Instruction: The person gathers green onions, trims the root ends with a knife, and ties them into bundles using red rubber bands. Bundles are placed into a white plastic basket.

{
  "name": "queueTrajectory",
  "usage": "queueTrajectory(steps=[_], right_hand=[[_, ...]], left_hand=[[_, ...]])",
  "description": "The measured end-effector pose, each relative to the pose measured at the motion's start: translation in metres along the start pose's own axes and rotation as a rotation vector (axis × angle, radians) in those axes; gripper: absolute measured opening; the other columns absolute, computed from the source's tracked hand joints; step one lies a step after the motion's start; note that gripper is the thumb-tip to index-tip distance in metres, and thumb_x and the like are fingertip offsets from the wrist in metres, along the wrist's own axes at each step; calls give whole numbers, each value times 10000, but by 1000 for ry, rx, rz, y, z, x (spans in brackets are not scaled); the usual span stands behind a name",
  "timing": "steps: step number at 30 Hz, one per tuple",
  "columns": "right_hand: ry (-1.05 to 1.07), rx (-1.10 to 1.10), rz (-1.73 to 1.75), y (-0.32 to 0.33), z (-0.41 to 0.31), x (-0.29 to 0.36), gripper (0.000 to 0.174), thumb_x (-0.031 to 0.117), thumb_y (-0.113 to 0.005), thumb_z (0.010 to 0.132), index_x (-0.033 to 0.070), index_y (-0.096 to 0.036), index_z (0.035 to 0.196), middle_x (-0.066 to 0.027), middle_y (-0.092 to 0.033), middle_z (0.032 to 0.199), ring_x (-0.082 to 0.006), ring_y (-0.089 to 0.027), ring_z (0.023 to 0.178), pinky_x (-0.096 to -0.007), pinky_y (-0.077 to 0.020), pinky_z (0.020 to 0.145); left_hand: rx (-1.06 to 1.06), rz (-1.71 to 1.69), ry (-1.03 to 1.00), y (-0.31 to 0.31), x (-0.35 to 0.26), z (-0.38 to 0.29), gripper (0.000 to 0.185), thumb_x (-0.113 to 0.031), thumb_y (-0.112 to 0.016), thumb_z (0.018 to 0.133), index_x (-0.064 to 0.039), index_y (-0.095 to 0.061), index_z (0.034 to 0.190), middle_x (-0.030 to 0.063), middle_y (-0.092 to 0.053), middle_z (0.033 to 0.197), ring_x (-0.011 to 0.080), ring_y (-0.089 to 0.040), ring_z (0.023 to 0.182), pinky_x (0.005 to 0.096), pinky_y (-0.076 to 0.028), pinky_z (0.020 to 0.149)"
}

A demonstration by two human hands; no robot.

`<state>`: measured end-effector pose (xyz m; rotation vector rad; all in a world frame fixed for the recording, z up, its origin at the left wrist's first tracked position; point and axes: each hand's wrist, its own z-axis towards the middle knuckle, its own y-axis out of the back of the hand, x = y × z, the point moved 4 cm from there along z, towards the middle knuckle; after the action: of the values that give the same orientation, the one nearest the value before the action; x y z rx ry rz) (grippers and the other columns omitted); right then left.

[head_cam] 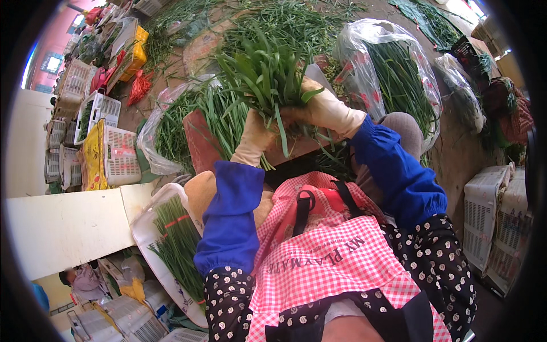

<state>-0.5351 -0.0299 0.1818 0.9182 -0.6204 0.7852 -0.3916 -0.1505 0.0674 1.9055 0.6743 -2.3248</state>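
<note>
A bunch of long, flat green leaves (269,72), which look like garlic chives, is gripped between my two hands, leaf ends pointing away from me. My left hand (255,136), in a cream glove, closes on its near left side. My gloved right hand (327,104) wraps the right side; its fingers are partly hidden by leaves. A few loose leaves hang below the grip. Under the hands is a reddish board (295,149). More long green stalks (222,115) lie on it, left of my hands.
Transparent plastic bags of greens stand at right (397,77) and left (171,128). Banded bunches (175,231) fill a white-lined container by my left side. Loose greens (282,25) cover the floor ahead. White plastic crates stand left (122,156) and right (483,218). A person (85,282) is at lower left.
</note>
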Motion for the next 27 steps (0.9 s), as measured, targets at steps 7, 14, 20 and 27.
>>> queueTrajectory(steps=[7, 14, 20, 27], right_hand=[[129, 38, -233, 18, 15, 20, 603, 386, -824, 810, 99, -649, 1311, -187, -625, 1335, -414, -548, 1269, -497, -417, 1089], [214, 100, -364, -4, 42, 33, 575, 447, -791, 831, 87, -666, 1262, -174, -651, 1284, -421, -562, 1244, -500, -434, 1081], [-280, 146, 357, -26, -1, -3, 677, 400, -781, 918, 43, -527, 1434, -144, -655, 1325, -266, -611, 1221, -377, -481, 1032], [-352, 222, 281, -62, -41, 10, 804, 394, -824, 876, -24, -465, 1462, -182, -670, 1286, -276, -628, 1212, -379, -476, 1034]], left_hand=[[143, -1007, 463, -19, -44, 20, 599, -39, -715, 928, -18, -456, 1468, 251, -561, 1418, 442, -583, 1269, 600, -517, 1048], [-20, -153, -75, -29, -37, 13, 573, -261, -754, 929, -58, -533, 1417, 128, -624, 1339, 265, -648, 1178, 399, -587, 957], [-182, 7, -161, -33, -50, -4, 480, -132, -828, 883, -57, -625, 1311, 60, -688, 1229, 179, -678, 1070, 315, -564, 920], [-349, -105, -96, -18, -83, -42, 282, -117, -756, 937, -29, -670, 1190, 86, -726, 1111, 186, -698, 979, 322, -584, 892]])
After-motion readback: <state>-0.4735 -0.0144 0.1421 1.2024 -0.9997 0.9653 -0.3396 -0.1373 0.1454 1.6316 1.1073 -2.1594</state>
